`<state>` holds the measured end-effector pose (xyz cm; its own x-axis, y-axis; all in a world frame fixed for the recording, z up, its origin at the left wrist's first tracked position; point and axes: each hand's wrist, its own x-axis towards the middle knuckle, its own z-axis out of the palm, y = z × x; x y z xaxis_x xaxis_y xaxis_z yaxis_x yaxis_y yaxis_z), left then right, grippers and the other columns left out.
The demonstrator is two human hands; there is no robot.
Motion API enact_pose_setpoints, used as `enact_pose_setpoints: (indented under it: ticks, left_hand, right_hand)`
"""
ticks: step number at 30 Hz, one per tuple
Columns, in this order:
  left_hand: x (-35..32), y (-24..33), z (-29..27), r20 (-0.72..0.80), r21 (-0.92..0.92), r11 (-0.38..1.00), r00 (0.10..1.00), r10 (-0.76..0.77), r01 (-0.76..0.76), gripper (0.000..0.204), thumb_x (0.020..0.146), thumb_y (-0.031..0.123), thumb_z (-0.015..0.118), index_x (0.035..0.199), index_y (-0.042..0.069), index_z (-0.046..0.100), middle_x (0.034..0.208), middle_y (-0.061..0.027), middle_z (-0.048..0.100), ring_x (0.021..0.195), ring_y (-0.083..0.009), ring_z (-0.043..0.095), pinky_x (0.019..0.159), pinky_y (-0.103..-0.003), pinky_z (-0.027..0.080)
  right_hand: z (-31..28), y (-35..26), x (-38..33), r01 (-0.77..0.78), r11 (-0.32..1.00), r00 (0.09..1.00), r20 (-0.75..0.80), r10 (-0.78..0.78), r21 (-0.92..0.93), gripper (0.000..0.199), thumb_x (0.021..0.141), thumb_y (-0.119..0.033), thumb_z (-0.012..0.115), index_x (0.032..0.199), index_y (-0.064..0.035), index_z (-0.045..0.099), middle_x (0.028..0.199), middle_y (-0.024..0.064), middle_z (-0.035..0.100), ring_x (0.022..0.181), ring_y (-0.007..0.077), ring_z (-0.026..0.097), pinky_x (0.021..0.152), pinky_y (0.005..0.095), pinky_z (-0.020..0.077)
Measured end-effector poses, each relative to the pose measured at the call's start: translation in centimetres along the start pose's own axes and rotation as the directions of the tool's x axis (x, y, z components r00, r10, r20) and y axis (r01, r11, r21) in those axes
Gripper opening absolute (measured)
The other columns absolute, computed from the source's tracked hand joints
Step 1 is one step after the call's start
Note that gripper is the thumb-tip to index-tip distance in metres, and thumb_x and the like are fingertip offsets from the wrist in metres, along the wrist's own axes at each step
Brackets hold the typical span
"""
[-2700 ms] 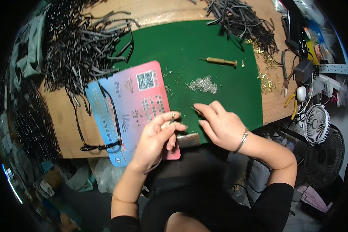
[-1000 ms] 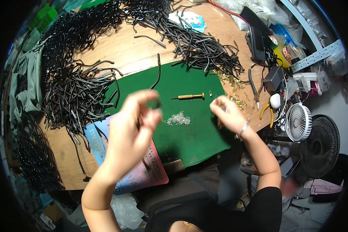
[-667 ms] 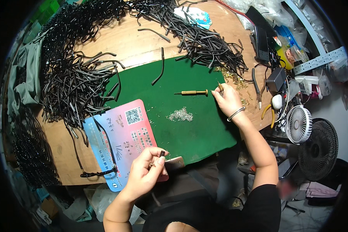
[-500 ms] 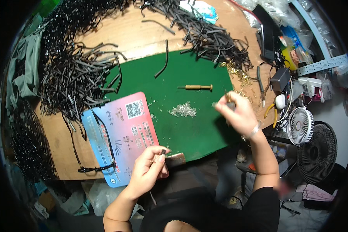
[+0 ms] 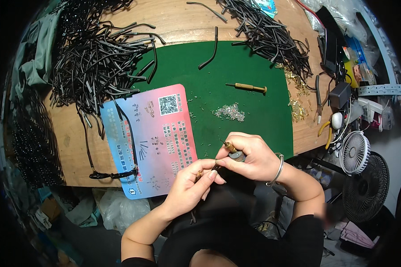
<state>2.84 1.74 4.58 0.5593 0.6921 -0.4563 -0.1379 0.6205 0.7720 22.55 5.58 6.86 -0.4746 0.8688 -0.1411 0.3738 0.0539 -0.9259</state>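
Here, the held screwdriver [image 5: 229, 146] looks brassy, thin-tipped.

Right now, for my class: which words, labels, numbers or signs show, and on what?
Pink-and-blue sheet: printed characters and numbers, not quoted here.
Square code on the sheet: black-and-white pattern.
Emblem near its lower left corner: too small to read.
Packet at the top edge: cut off, unreadable.
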Motion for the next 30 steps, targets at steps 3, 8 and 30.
enact_pose_setpoints:
  ticks: [3, 8, 30]
  left_hand:
    - [0.0, -0.6, 0.0, 0.01, -0.07, 0.998, 1.0, -0.005, 0.006, 0.025, 0.095, 0.015, 0.047, 0.116, 0.002, 0.049, 0.087, -0.0065, 0.065, 0.053, -0.0023, 0.045, 0.048, -0.016, 0.038]
    - [0.1, 0.0, 0.0, 0.045, -0.026, 0.999, 0.998, 0.043, -0.042, 0.025, 0.095, 0.016, 0.047, 0.114, 0.001, 0.051, 0.088, -0.0064, 0.065, 0.053, -0.0021, 0.044, 0.048, -0.016, 0.037]
    - [0.2, 0.0, -0.4, 0.014, 0.277, 0.951, 0.99, 0.141, -0.139, 0.03, 0.095, 0.008, 0.041, 0.123, 0.001, 0.047, 0.09, -0.0025, 0.061, 0.069, -0.0043, 0.05, 0.066, -0.021, 0.043]
  right_hand:
    - [0.2, 0.3, -0.1, 0.06, 0.997, 0.998, -0.006, -0.061, -0.057, 0.013, 0.077, -0.011, 0.066, 0.084, -0.0004, 0.061, 0.079, 0.0114, 0.058, 0.07, 0.0218, 0.061, 0.061, 0.0284, 0.0499]
    - [-0.3, 0.6, -0.3, -0.326, 0.753, 0.945, 0.218, 0.244, 0.572, 0.03, 0.086, -0.023, 0.063, 0.103, 0.0006, 0.055, 0.081, 0.002, 0.058, 0.056, 0.0057, 0.051, 0.048, 0.0215, 0.0442]
    - [1.5, 3.5, -1.7, -0.19, 0.981, 0.98, 0.06, 0.189, 0.028, 0.044, 0.087, -0.032, 0.057, 0.111, 0.0014, 0.043, 0.097, 0.018, 0.053, 0.081, 0.0275, 0.057, 0.068, 0.037, 0.0483]
